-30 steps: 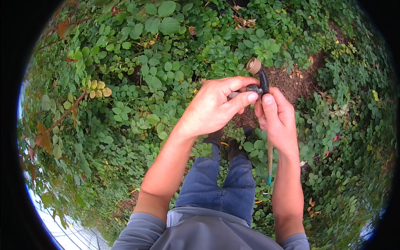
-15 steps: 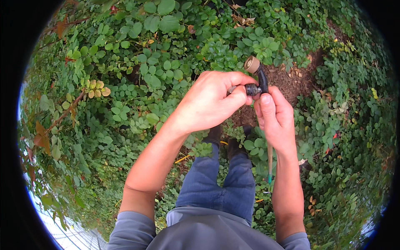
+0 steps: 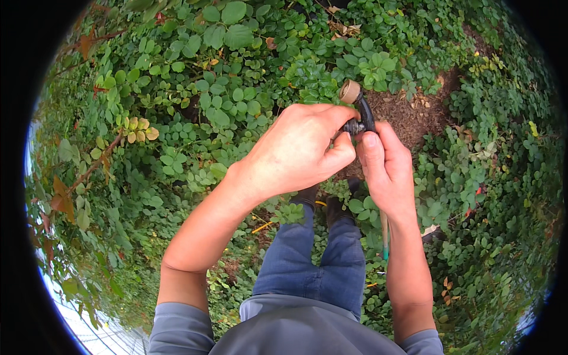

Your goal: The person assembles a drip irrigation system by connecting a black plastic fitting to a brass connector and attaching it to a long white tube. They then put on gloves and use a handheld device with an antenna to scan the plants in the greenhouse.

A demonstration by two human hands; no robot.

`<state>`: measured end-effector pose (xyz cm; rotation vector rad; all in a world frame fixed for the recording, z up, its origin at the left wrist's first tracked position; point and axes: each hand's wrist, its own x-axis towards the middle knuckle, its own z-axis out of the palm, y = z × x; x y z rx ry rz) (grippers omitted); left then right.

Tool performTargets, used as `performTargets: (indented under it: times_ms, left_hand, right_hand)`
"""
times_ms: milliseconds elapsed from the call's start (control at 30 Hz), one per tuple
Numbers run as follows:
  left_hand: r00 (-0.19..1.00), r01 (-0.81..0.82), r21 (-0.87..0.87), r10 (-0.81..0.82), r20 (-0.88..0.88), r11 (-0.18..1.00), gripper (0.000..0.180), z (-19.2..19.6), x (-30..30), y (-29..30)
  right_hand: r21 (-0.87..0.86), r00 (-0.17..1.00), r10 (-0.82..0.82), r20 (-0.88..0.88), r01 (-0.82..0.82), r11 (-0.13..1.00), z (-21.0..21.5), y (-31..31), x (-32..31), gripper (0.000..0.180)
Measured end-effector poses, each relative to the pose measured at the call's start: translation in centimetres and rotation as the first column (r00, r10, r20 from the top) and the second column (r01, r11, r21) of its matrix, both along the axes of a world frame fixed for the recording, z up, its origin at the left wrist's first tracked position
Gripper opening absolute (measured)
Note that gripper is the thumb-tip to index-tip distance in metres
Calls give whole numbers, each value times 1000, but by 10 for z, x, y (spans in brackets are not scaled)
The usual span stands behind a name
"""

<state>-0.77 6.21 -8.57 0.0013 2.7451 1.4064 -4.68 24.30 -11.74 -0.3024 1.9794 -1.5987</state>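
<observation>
Both hands are closed on a black curved pipe fitting (image 3: 366, 115) held up in front of me. Its upper end carries a round tan-brown cap-like piece (image 3: 349, 92). My left hand (image 3: 299, 145) pinches the ridged, threaded-looking side end (image 3: 354, 126) between thumb and fingers, hiding part of it. My right hand (image 3: 387, 168) grips the lower part of the fitting, with the thumb laid along it. Below the right hand, beside the wrist, a thin tan stick (image 3: 384, 228) with a green lower end shows; whether it joins the fitting I cannot tell.
Dense green leafy plants (image 3: 195, 136) surround me on all sides. Bare brown soil (image 3: 414, 121) shows beyond my right hand. My jeans and dark boots (image 3: 340, 207) stand among the leaves. A thin yellow line (image 3: 262, 227) lies near my feet. A leafy branch (image 3: 97, 163) rises at left.
Both hands and the fitting have shifted slightly left. My left fingers now cover more of the threaded end, and the brown end piece has tilted a little.
</observation>
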Motion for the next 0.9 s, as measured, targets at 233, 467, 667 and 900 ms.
performTargets:
  times_ms: [233, 467, 667, 900]
  left_hand:
    - [990, -117, -130, 105, -92, 985, 26, -10, 5, 21]
    - [974, -113, -33, 104, -199, 993, 31, -20, 4, 13]
    - [961, -265, 567, 165, 223, 780, 25, -18, 3, 22]
    - [904, -378, 817, -17, 427, 435, 34, -20, -4, 15]
  right_hand:
    - [14, 999, 0, -44, 0, 1000, -3, 1, -3, 17]
    - [45, 998, 27, -53, -25, 999, -4, 5, -3, 18]
    - [18, 1000, 3, 10, -3, 1000, -2, 7, -12, 21]
    - [-157, 985, 37, 168, -10, 988, 5, 10, -14, 33]
